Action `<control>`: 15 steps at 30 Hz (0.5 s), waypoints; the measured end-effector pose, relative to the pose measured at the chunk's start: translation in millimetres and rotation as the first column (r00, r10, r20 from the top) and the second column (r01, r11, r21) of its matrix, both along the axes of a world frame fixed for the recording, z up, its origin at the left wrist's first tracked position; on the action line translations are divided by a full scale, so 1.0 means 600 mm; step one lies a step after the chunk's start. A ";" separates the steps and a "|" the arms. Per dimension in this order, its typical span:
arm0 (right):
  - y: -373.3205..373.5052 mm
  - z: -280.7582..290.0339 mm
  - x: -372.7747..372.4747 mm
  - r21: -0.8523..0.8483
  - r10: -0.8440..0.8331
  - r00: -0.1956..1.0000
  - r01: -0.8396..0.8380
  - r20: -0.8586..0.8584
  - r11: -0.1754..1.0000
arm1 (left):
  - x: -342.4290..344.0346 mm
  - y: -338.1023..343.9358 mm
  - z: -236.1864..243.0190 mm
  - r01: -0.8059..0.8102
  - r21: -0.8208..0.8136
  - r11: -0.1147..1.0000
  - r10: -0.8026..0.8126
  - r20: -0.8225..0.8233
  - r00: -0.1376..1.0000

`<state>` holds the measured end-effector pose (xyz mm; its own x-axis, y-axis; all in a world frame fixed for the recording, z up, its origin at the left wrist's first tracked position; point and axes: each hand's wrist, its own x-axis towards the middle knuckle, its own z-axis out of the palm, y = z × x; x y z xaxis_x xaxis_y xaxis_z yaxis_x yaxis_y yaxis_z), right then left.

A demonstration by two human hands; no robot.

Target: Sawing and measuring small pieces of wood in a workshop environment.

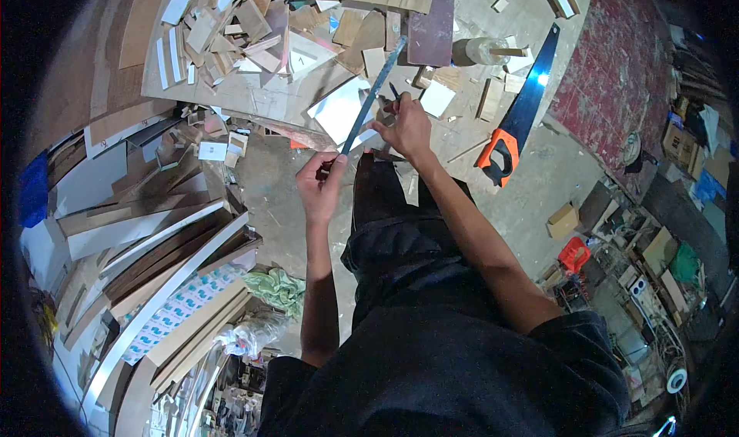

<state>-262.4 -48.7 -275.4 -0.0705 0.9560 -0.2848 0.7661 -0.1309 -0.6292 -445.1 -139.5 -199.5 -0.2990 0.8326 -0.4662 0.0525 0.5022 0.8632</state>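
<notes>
Holds long ruler (372, 98) in left hand (318, 187), dark pen (394, 91) in right hand (409, 131) | seems to line up ruler over white board (332, 114), between 11 and 12 o'clock | calls for steady ruler

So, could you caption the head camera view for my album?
Left hand gripping a ruler, right hand a pen, at a workbench with an orange-handled handsaw.

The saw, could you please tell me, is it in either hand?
No, the saw lies apart from both the left hand and the right hand.
</notes>
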 end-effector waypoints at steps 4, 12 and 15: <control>-0.005 -0.002 -0.005 -0.093 -0.086 0.996 0.086 0.005 0.992 | 0.003 0.010 0.038 0.010 0.041 0.999 -0.011 0.037 0.999; 0.000 0.122 0.095 -0.591 -0.525 0.365 -0.093 -0.769 0.801 | 0.005 0.025 0.131 0.195 0.132 0.972 -0.205 0.074 0.976; 0.005 0.180 0.113 -0.606 -0.568 0.228 -0.168 -0.791 0.778 | 0.030 0.043 0.162 0.295 0.139 0.945 -0.304 0.051 0.951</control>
<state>-194.5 -45.5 -167.4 -0.4495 0.7063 -0.5469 -0.4072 -0.7069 -0.5784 -426.9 -113.5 -102.1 0.0030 0.9326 -0.3609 0.1197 0.3579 0.9260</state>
